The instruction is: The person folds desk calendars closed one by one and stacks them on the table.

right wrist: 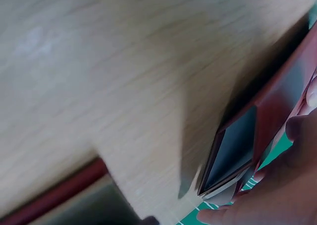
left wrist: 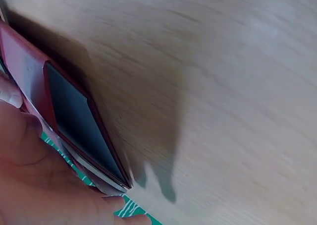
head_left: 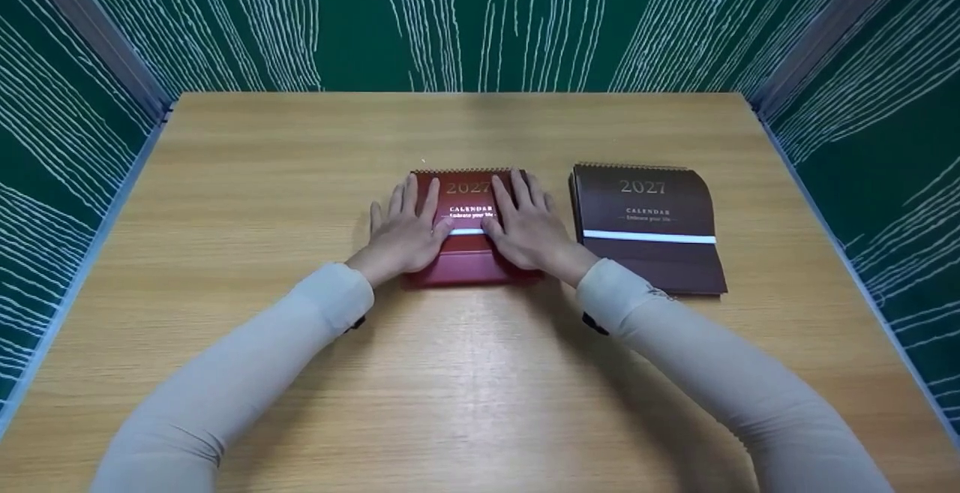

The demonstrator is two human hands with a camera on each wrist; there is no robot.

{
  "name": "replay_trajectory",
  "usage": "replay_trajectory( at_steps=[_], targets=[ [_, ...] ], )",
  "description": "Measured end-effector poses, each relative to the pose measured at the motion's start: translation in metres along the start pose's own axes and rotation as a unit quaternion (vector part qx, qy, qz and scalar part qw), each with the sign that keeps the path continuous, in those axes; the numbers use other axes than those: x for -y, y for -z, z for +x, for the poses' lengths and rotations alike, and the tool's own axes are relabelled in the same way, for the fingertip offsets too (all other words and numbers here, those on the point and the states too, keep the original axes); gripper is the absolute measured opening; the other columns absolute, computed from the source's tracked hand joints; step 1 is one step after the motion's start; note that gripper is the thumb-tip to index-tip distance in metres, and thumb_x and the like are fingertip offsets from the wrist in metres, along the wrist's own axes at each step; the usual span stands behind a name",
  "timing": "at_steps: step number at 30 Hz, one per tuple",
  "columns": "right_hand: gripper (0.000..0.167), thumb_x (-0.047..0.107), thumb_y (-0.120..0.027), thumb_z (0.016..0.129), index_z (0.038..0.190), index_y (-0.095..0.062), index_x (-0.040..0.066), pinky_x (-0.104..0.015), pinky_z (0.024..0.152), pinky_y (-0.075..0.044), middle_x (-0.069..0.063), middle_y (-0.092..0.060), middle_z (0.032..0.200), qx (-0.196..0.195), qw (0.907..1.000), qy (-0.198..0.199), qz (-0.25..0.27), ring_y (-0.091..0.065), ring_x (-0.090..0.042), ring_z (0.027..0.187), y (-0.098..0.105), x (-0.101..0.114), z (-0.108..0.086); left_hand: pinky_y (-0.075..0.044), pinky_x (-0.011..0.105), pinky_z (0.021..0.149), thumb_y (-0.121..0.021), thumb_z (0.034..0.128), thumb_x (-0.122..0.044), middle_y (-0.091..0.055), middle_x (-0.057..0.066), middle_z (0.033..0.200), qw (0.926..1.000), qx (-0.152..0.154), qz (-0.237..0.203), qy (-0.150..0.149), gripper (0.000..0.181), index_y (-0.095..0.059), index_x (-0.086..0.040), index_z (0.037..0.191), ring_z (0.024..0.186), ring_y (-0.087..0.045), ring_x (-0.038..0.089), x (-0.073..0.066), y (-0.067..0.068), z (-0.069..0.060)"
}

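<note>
A red 2027 desk calendar (head_left: 469, 268) lies in the middle of the table, spiral binding at its far edge and a pale band across its cover. My left hand (head_left: 405, 238) rests on its left side with fingers extended. On its right side lies my right hand (head_left: 529, 230), fingers also straight and pointing away. Both thumbs reach inward near the band. In the left wrist view, the calendar (left wrist: 22, 61) shows a dark hollow at its side, beside the left hand (left wrist: 54, 185). The right wrist view shows the calendar's (right wrist: 280, 101) other side and the right hand (right wrist: 277, 190).
A dark brown 2027 calendar (head_left: 649, 260) with a pale band lies right of the red one, close to the right forearm. The wooden table (head_left: 285, 148) ends at green walls (head_left: 360, 20) with white streaks at the back and both sides.
</note>
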State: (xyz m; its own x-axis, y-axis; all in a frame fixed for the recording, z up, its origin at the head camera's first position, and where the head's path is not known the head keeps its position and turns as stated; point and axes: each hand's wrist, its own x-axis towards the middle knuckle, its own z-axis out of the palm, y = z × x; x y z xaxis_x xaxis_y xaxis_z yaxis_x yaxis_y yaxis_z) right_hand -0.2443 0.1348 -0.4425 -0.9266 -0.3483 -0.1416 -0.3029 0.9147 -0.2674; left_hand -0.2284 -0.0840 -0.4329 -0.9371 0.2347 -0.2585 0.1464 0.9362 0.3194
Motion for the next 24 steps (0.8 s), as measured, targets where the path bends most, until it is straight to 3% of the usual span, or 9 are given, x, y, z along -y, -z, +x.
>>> replay_trajectory(
  at_steps=[7, 15, 24],
  targets=[
    [0.075, 0.054, -0.026, 0.113, 0.172, -0.001, 0.013, -0.063, 0.13, -0.006, -0.018, 0.009, 0.177, 0.018, 0.9997, -0.017, -0.002, 0.008, -0.041, 0.163, -0.003, 0.003, 0.0, 0.008, 0.07, 0.126, -0.019, 0.1124, -0.059, 0.025, 0.014, 0.174, 0.9999, 0.015, 0.001, 0.003, 0.075, 0.012, -0.022, 0.17, 0.162, 0.015, 0.039, -0.002, -0.005, 0.0],
    [0.075, 0.055, -0.024, 0.113, 0.172, 0.002, 0.014, -0.063, 0.13, -0.003, -0.017, 0.012, 0.177, 0.034, 0.9991, -0.025, -0.009, 0.011, -0.041, 0.162, -0.005, 0.004, 0.001, 0.012, 0.068, 0.125, -0.014, 0.1114, -0.061, 0.032, 0.007, 0.172, 0.9992, 0.035, 0.016, 0.01, 0.075, 0.018, -0.023, 0.168, 0.158, 0.03, 0.028, -0.005, -0.012, 0.01],
    [0.076, 0.056, -0.023, 0.113, 0.172, 0.003, 0.016, -0.064, 0.129, -0.002, -0.016, 0.013, 0.177, 0.051, 0.9983, -0.029, -0.008, 0.014, -0.042, 0.161, -0.012, 0.0, 0.005, 0.009, 0.067, 0.126, -0.019, 0.1126, -0.058, 0.025, 0.01, 0.175, 0.9996, 0.028, -0.009, 0.004, 0.076, 0.01, -0.019, 0.171, 0.161, 0.024, 0.029, -0.007, -0.014, 0.005]
  ],
)
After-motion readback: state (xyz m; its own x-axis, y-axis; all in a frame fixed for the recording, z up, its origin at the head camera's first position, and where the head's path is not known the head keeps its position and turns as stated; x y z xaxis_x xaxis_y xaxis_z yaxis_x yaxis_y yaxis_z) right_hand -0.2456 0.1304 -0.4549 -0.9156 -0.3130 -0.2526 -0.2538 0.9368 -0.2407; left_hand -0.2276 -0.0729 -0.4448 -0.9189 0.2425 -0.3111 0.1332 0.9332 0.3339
